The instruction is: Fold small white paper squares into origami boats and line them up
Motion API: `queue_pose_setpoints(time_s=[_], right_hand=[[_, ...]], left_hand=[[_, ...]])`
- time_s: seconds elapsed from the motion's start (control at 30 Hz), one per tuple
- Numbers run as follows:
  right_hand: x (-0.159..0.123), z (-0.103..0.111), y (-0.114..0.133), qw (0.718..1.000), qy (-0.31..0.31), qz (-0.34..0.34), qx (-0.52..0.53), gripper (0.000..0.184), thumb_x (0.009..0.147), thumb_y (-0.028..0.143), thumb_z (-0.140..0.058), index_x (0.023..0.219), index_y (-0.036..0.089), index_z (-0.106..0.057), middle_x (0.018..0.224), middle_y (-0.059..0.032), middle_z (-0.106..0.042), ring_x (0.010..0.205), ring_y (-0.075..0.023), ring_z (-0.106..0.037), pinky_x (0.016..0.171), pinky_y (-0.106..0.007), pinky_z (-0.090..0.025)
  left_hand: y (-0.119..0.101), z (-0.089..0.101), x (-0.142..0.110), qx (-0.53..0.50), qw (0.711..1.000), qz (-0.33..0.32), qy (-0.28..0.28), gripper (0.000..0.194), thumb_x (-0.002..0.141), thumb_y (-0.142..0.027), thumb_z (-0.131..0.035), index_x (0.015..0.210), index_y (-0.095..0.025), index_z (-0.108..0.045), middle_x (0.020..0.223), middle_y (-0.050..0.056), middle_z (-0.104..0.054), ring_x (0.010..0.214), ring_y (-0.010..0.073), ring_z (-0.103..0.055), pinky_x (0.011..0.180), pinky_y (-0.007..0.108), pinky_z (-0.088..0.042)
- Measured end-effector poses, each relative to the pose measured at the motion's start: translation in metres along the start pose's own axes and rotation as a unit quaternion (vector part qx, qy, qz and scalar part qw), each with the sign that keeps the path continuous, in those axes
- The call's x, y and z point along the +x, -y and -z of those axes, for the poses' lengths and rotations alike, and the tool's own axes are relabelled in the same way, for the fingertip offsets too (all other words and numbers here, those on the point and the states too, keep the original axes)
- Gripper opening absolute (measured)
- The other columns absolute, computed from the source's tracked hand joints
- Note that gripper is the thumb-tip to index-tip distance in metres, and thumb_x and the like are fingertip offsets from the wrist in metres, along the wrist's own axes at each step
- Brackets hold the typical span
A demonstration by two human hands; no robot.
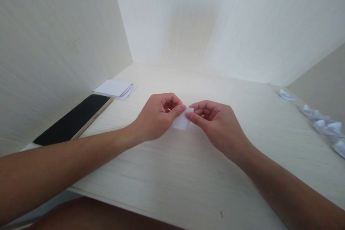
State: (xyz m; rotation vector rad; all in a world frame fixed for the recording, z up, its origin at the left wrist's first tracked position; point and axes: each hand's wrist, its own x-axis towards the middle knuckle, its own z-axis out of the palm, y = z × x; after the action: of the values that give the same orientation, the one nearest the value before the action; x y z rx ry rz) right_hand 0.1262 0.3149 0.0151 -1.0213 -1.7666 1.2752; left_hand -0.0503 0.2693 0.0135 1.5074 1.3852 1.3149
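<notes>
A small white piece of paper (182, 121) is held between my two hands, above the middle of the pale table. My left hand (161, 116) pinches its upper left part, thumb on top. On the other side, my right hand (215, 122) grips the upper right edge between thumb and fingers. The lower part of the paper hangs free between the thumbs. Fingers behind the paper are partly hidden, and I cannot tell whether it is folded.
A black-screened phone (74, 120) lies at the left by the side wall. Behind it sits a stack of white paper sheets (113, 88). Several folded or crumpled white paper pieces (320, 122) line the right side. Pale panels (194, 25) enclose the table (161, 179).
</notes>
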Motion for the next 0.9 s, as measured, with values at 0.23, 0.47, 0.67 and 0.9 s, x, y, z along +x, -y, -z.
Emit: queue_pose_setpoints(time_s=[0.23, 0.47, 0.67, 0.9], right_hand=[[-0.011, -0.011, -0.004, 0.991, 0.118, -0.061, -0.023, 0.016, 0.078, 0.017, -0.078, 0.094, 0.020, -0.076, 0.071, -0.0020, -0.076, 0.066, -0.0185, -0.068, 0.065, -0.033, -0.051], [-0.005, -0.001, 0.002, 0.996, 0.080, -0.047, 0.008, 0.025, 0.082, 0.043, -0.079, 0.088, 0.019, -0.073, 0.077, -0.0021, -0.072, 0.064, -0.0145, -0.059, 0.060, -0.029, -0.045], [0.000, 0.002, -0.001, 0.997, 0.073, -0.008, 0.017, 0.032, 0.088, 0.044, -0.071, 0.067, 0.020, -0.066, 0.062, 0.0023, -0.061, 0.057, -0.0116, -0.045, 0.059, -0.029, -0.037], [0.004, 0.002, -0.008, 1.000, 0.022, 0.005, 0.019, 0.029, 0.089, 0.042, -0.071, 0.070, 0.020, -0.066, 0.065, 0.0023, -0.061, 0.059, -0.0118, -0.046, 0.059, -0.030, -0.035]], left_hand=[[-0.008, 0.018, 0.013, -0.067, 0.991, -0.019, -0.111, 0.017, 0.081, -0.028, -0.074, 0.072, -0.017, -0.065, 0.068, -0.001, -0.065, 0.064, 0.0115, -0.059, 0.061, 0.025, -0.050], [-0.008, 0.014, 0.014, -0.125, 0.991, 0.032, -0.035, 0.026, 0.072, -0.035, -0.082, 0.070, -0.015, -0.065, 0.067, -0.001, -0.065, 0.063, 0.0115, -0.060, 0.064, 0.027, -0.054], [-0.008, 0.013, 0.010, -0.106, 0.989, 0.080, 0.072, 0.023, 0.074, -0.033, -0.082, 0.071, -0.015, -0.067, 0.068, 0.001, -0.068, 0.064, 0.0122, -0.063, 0.060, 0.024, -0.051], [-0.002, 0.009, 0.009, -0.169, 0.969, 0.126, 0.131, 0.021, 0.074, -0.015, -0.082, 0.089, -0.016, -0.066, 0.082, 0.003, -0.077, 0.078, 0.0150, -0.072, 0.074, 0.030, -0.061]])
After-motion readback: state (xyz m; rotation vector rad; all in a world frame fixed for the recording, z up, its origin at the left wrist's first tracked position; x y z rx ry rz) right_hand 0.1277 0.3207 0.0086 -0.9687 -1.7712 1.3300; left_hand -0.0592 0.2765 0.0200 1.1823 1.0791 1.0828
